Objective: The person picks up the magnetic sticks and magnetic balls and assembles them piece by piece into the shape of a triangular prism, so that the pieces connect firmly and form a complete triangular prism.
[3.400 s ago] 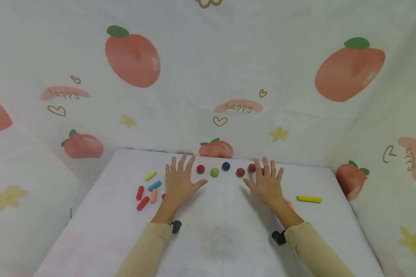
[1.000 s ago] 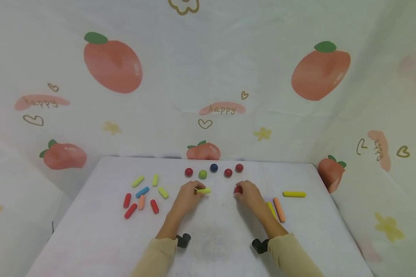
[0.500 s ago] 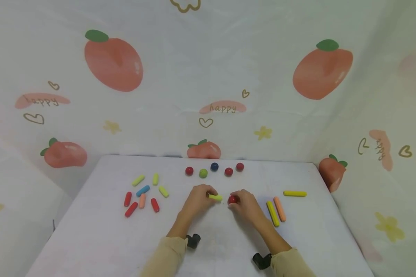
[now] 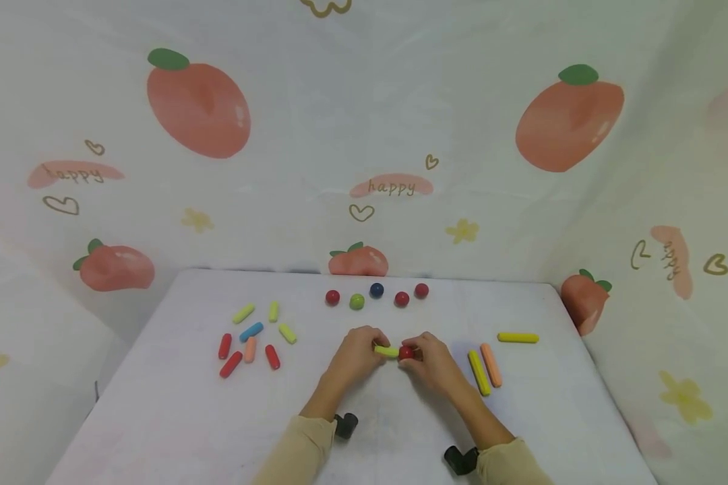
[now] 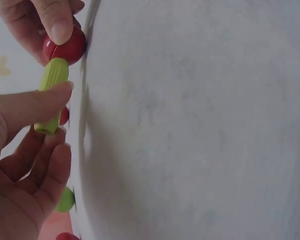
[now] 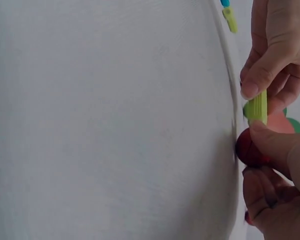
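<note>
The left hand (image 4: 356, 353) pinches a light, stiff, ribbed green stick (image 4: 386, 351) mid-length, its tip against the smooth, slippery-looking red ball (image 4: 406, 352) gripped by the right hand (image 4: 435, 364).

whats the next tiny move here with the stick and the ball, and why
Probably press the two together along the stick's axis. The left hand pinches the yellow-green stick, the right hand pinches the red ball, and the stick's tip already meets the ball in the left wrist view. Whether the ball has a socket cannot be seen.
</note>
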Available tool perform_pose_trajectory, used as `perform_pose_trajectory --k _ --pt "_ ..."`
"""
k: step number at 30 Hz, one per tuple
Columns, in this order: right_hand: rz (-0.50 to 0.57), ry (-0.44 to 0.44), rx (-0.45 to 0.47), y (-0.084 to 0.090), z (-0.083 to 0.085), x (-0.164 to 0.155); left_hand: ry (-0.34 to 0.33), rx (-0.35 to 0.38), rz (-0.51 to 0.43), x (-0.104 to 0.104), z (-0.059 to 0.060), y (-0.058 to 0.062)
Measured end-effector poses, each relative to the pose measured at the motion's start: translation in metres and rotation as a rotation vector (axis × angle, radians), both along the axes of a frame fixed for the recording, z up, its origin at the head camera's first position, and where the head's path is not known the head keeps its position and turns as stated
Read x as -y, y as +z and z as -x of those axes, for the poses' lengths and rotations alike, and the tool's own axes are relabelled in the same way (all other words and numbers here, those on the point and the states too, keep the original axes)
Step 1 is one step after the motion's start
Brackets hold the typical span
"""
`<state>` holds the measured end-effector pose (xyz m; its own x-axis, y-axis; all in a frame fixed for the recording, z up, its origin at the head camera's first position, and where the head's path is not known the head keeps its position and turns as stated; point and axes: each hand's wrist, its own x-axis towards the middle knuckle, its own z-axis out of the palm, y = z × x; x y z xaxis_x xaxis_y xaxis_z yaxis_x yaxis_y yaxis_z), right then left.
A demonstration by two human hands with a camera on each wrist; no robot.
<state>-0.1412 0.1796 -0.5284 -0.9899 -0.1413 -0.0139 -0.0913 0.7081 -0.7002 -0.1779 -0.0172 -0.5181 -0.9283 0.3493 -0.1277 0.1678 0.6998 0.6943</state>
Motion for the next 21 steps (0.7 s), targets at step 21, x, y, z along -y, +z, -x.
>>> perform_pose_trajectory --k 21 --pt "-0.017 0.037 0.067 0.004 0.004 -0.005 0.342 -0.14 0.064 0.07 0.091 -0.01"
